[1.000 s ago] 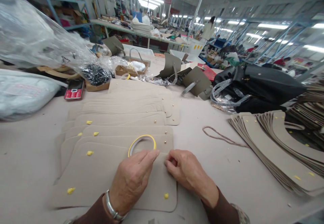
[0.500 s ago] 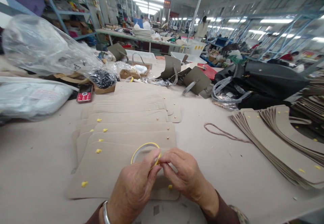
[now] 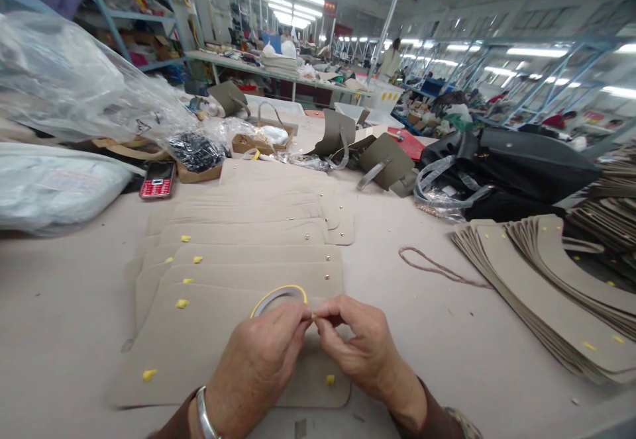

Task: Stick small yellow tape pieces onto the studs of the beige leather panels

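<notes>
My left hand is closed around the near side of a narrow roll of yellow tape, whose lower part the fingers hide. Thumb and forefinger of my right hand are pinched, tip to tip with the left fingers. A tiny bit between them looks like the tape's end. Both hands hover over the nearest beige panel, which bears small yellow tape pieces near its corners. Behind it, more beige panels overlap in a row, some with tape pieces, some with metal studs at the right.
Stacks of curved beige pieces lie at the right, near a brown cord loop. Black bags and olive pieces are behind. On the left are a red phone and plastic-wrapped bundles.
The view has shifted slightly. My left fingers have turned inward and drawn together at the roll's right edge, meeting the right fingertips, which stay pinched.
</notes>
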`<state>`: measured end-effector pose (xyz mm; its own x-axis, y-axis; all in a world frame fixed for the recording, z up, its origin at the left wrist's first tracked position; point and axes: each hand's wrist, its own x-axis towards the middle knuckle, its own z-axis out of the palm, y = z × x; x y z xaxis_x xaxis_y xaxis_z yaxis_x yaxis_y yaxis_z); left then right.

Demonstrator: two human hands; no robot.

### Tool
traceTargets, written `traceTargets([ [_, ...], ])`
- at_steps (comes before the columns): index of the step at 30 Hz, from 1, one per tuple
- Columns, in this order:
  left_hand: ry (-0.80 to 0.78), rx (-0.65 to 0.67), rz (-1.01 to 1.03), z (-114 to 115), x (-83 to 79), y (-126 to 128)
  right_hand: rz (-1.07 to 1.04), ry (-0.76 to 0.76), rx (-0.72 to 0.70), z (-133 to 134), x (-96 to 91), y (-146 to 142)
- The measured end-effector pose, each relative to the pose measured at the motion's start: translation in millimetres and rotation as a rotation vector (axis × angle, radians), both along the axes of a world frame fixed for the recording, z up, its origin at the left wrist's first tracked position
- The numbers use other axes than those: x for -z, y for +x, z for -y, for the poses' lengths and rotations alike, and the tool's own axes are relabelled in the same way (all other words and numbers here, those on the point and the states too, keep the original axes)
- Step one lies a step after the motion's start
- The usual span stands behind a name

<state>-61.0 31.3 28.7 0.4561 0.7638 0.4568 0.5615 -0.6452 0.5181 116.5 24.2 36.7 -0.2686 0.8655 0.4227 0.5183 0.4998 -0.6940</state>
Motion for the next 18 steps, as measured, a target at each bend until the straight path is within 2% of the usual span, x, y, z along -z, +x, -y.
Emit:
traceTargets([
  [5,0.068,-0.017,-0.1,-5.1,-1.5,5.6,-0.042,-0.041,0.065,0.3,-3.2,-2.1],
  [9,0.166,-0.034,-0.143,-4.7,-7.8,12.0,-0.131,-0.172,0.167,-4.3,-1.9,-5.2],
  [13,0.19,0.052,-0.073,1.1,-13.6,16.8,-0.213,-0.324,0.306,-21.1,10.7,8.4],
  [15,0.199,0.022,-0.093,-0.2,-9.1,16.5,-0.336,-0.433,0.311,-29.9,17.1,18.2],
  [18,0.168,-0.063,-0.256,-9.9,8.9,13.9,-0.443,-0.517,0.256,-38.6,23.0,27.7],
])
